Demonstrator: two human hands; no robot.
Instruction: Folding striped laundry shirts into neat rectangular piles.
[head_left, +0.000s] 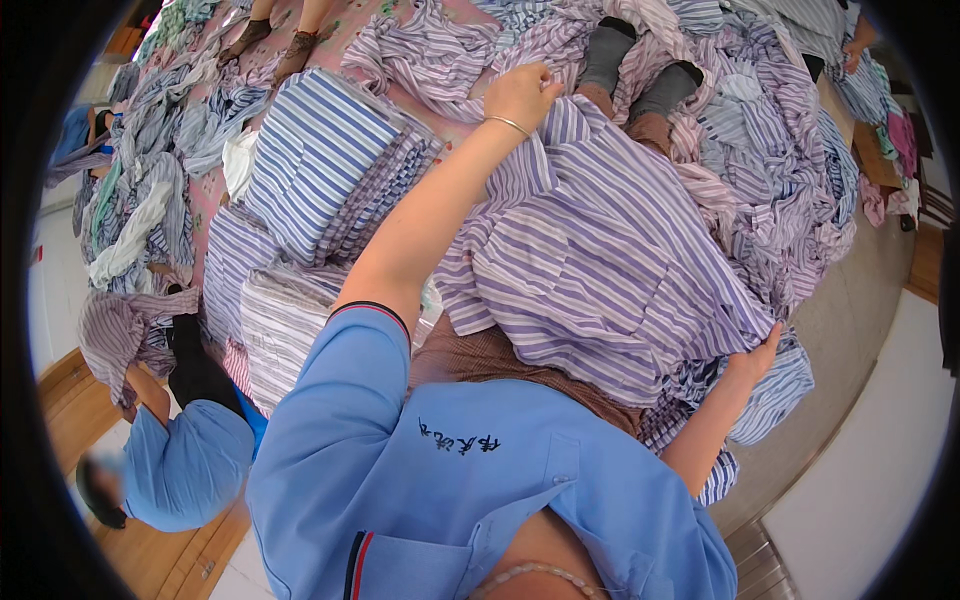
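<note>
A purple-and-white striped shirt (600, 255) with a chest pocket lies spread over my lap and shins. My left hand (521, 97) reaches across it and pinches its far upper part, near a short sleeve (525, 169). At the near right, my right hand (754, 358) grips the shirt's edge, so the cloth stretches between both hands. Folded striped shirts (322, 165) rise in a stack to my left, blue-and-white on top. Close by are a purple-striped folded pile (236, 262) and a paler striped folded pile (289, 322).
Loose striped garments (780, 150) heap up on my right and beyond my feet. A co-worker in blue (187, 465) sits at the left, handling a striped garment (124, 337). Another person's feet (292, 56) rest on the pink patterned cloth (330, 45). Grey floor (847, 315) borders the right side.
</note>
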